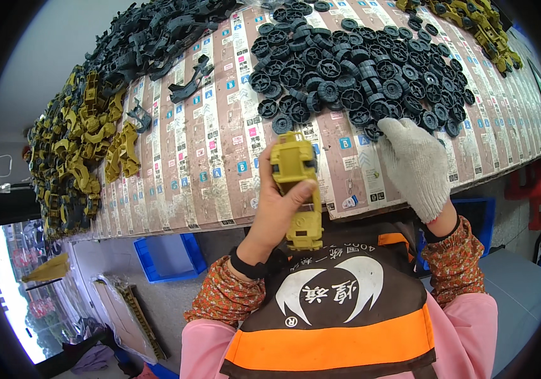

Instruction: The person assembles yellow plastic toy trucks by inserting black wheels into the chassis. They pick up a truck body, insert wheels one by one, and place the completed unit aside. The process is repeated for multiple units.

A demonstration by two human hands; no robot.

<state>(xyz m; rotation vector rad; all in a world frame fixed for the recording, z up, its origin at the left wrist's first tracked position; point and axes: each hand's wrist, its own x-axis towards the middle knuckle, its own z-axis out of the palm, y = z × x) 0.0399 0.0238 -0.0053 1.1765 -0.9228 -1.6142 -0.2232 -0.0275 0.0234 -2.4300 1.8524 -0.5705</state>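
My bare left hand (276,218) is wrapped round a yellow plastic toy truck body (305,230), held upright in front of my apron near the table's front edge. The thumb lies across the truck's middle, and a dark part shows at its side. My right hand (415,167), in a white knitted glove, is at the near edge of a pile of black toy wheels (330,91). Its fingers are curled in, with the tips against a wheel (372,131). Whatever lies inside those fingers is hidden by the glove.
Dark grey plastic parts (150,38) are heaped at the back left, with yellow toy parts (71,158) along the left edge. More yellow bodies (488,31) lie at the far right. Below the table are a blue tray (169,256) and red stools (540,202).
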